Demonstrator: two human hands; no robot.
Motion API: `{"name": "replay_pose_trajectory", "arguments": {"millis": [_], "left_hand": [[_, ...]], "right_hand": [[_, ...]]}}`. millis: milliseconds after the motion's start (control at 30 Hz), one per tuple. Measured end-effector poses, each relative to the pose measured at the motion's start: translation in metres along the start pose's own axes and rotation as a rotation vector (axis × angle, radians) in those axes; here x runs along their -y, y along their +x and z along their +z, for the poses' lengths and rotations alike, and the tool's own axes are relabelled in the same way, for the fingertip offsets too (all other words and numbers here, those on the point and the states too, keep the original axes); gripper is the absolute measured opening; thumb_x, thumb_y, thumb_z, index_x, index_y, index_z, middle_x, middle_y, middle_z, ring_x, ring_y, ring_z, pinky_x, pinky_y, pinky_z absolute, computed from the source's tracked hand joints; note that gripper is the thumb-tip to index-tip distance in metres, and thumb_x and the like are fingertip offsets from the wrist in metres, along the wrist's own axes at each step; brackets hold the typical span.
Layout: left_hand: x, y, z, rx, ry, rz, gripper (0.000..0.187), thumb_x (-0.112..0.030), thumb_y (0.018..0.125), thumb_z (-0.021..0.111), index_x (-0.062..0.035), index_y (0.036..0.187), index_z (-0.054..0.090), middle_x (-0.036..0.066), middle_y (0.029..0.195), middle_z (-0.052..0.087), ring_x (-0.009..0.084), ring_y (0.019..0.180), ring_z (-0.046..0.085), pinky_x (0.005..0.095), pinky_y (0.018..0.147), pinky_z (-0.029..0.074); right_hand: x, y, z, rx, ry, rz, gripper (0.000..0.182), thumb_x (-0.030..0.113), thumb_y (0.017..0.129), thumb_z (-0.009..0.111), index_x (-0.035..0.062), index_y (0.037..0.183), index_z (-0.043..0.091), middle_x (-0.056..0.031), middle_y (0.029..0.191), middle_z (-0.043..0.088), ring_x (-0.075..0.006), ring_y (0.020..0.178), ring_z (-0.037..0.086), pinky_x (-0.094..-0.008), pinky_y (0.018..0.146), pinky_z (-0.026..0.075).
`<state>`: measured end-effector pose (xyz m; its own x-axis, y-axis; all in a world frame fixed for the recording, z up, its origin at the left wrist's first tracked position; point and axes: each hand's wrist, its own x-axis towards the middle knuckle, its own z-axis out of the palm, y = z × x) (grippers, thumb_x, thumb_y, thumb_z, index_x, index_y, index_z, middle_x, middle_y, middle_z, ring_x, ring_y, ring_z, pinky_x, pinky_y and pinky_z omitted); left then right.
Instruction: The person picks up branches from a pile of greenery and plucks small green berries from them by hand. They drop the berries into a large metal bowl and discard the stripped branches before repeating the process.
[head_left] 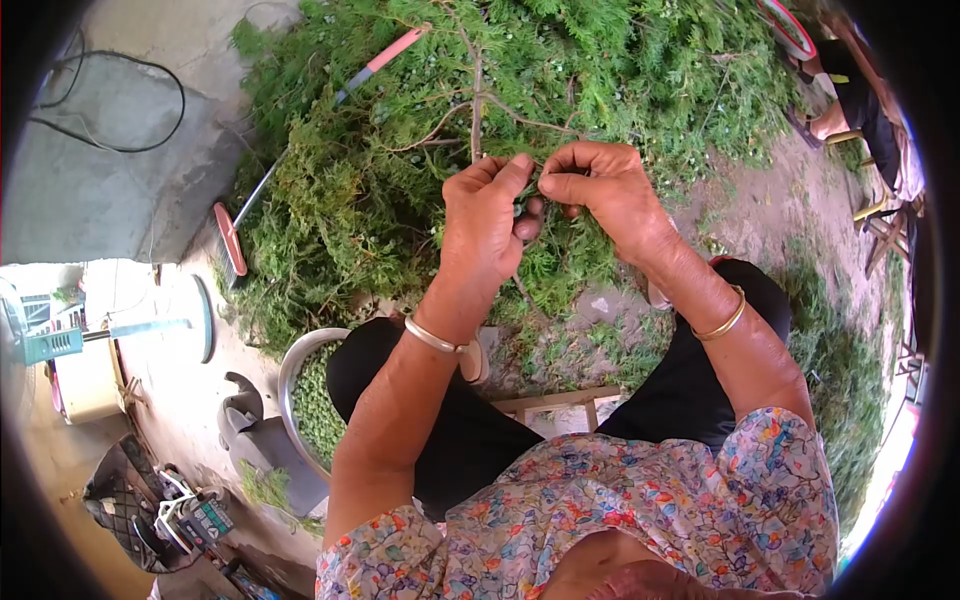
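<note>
In front of me, over a large heap of cut evergreen branches (330,210), both hands are raised close together. My left hand (485,215) is closed, thumb and forefinger pinched and the other fingers curled, around what looks like a small evergreen sprig (530,190). Just to its right, my right hand (605,195) pinches with thumb and forefinger at the same sprig; whatever sits between those fingertips is too small to make out. A bare brown stem (477,100) runs through the heap behind my left hand. By my left knee stands a metal bowl (287,385) full of small green cones or berries (318,405).
A broom (230,240) with a pink-ended handle leans on the heap's left side. Further left are a fan (200,320), a cardboard box (88,380) and a dark bag (125,490). Another person's leg (835,120) and a folding stool (885,235) show at right.
</note>
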<state>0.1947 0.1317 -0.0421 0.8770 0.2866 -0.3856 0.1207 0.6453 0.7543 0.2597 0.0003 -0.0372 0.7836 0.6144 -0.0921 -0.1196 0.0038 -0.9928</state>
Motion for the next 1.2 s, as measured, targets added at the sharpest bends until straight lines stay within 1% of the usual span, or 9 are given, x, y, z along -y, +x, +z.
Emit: {"name": "replay_pose_trajectory", "arguments": {"millis": [200, 300, 533, 700, 767, 900, 967, 1067, 1200], "left_hand": [[-0.005, 0.013, -0.014, -0.220, -0.056, -0.020, 0.013, -0.009, 0.083, 0.061, 0.0015, 0.082, 0.053, 0.010, 0.075, 0.054, 0.0131, 0.052, 0.047, 0.0219, 0.037, 0.032], [-0.025, 0.013, -0.028, -0.017, -0.287, -0.121, 0.015, -0.008, 0.078, 0.063, 0.0008, 0.083, 0.053, 0.013, 0.074, 0.055, 0.0145, 0.053, 0.050, 0.0205, 0.036, 0.034], [-0.114, -0.056, -0.113, 0.059, -0.310, 0.252, 0.019, -0.020, 0.090, 0.049, -0.0025, 0.094, 0.054, 0.015, 0.088, 0.056, 0.0155, 0.068, 0.052, 0.0246, 0.046, 0.040], [-0.101, -0.148, -0.231, -0.730, -0.043, 0.412, 0.014, -0.015, 0.086, 0.052, -0.0014, 0.085, 0.055, 0.013, 0.084, 0.058, 0.0235, 0.074, 0.059, 0.0345, 0.058, 0.051], [-0.076, -0.195, -0.270, -0.730, 0.141, 0.328, 0.008, -0.001, 0.075, 0.054, 0.0033, 0.081, 0.056, 0.014, 0.083, 0.060, 0.0272, 0.075, 0.062, 0.0396, 0.059, 0.054], [-0.023, -0.250, -0.333, -1.003, 0.549, 0.010, 0.044, -0.005, 0.071, 0.060, 0.0036, 0.114, 0.056, 0.013, 0.098, 0.060, 0.0227, 0.084, 0.058, 0.0334, 0.055, 0.049], [-0.010, -0.260, -0.336, -1.120, 0.716, -0.116, 0.039, -0.008, 0.073, 0.059, 0.0063, 0.110, 0.057, 0.011, 0.091, 0.060, 0.0199, 0.073, 0.057, 0.0319, 0.053, 0.048], [-0.016, -0.248, -0.350, -1.070, 0.702, -0.015, 0.033, -0.007, 0.074, 0.058, 0.0079, 0.104, 0.058, 0.009, 0.081, 0.059, 0.0172, 0.065, 0.056, 0.0300, 0.052, 0.047], [-0.078, -0.182, -0.277, -0.819, 0.744, 0.286, 0.027, -0.004, 0.079, 0.053, 0.0130, 0.099, 0.056, 0.015, 0.079, 0.060, 0.0200, 0.061, 0.060, 0.0290, 0.057, 0.053]], "right_hand": [[0.021, -0.002, -0.006, 0.027, 0.170, 0.012, 0.007, 0.007, 0.079, 0.063, -0.0002, 0.081, 0.061, -0.0018, 0.068, 0.057, -0.0083, 0.058, 0.049, -0.0237, 0.055, 0.042], [0.027, 0.000, -0.018, 0.017, 0.259, 0.081, 0.008, 0.009, 0.079, 0.060, 0.0016, 0.081, 0.058, -0.0020, 0.067, 0.053, -0.0107, 0.057, 0.048, -0.0253, 0.053, 0.040], [0.029, 0.005, -0.020, -0.120, 0.205, 0.113, 0.015, 0.016, 0.072, 0.059, 0.0016, 0.076, 0.056, -0.0019, 0.064, 0.049, -0.0123, 0.058, 0.048, -0.0272, 0.053, 0.041], [0.031, 0.000, -0.020, 0.000, 0.123, 0.095, 0.015, 0.017, 0.071, 0.059, 0.0029, 0.072, 0.055, -0.0013, 0.063, 0.048, -0.0115, 0.056, 0.047, -0.0283, 0.052, 0.040], [0.029, -0.001, -0.020, 0.041, 0.072, 0.073, 0.014, 0.017, 0.070, 0.058, 0.0033, 0.070, 0.055, -0.0012, 0.062, 0.049, -0.0115, 0.054, 0.046, -0.0278, 0.050, 0.039], [0.029, -0.005, -0.015, 0.113, 0.028, 0.029, 0.014, 0.016, 0.071, 0.057, 0.0033, 0.068, 0.054, -0.0014, 0.063, 0.051, -0.0103, 0.054, 0.046, -0.0255, 0.048, 0.038], [0.030, -0.007, -0.012, 0.145, 0.024, 0.027, 0.012, 0.015, 0.071, 0.057, 0.0029, 0.068, 0.054, -0.0014, 0.064, 0.052, -0.0094, 0.054, 0.046, -0.0249, 0.048, 0.039], [0.028, -0.009, -0.010, 0.222, -0.003, 0.005, 0.010, 0.011, 0.072, 0.056, 0.0023, 0.069, 0.054, -0.0013, 0.064, 0.052, -0.0076, 0.054, 0.046, -0.0240, 0.048, 0.039], [0.022, -0.012, -0.007, 0.345, -0.035, -0.026, 0.007, 0.006, 0.074, 0.055, 0.0013, 0.069, 0.053, -0.0003, 0.063, 0.053, -0.0063, 0.055, 0.047, -0.0234, 0.049, 0.041]]}}
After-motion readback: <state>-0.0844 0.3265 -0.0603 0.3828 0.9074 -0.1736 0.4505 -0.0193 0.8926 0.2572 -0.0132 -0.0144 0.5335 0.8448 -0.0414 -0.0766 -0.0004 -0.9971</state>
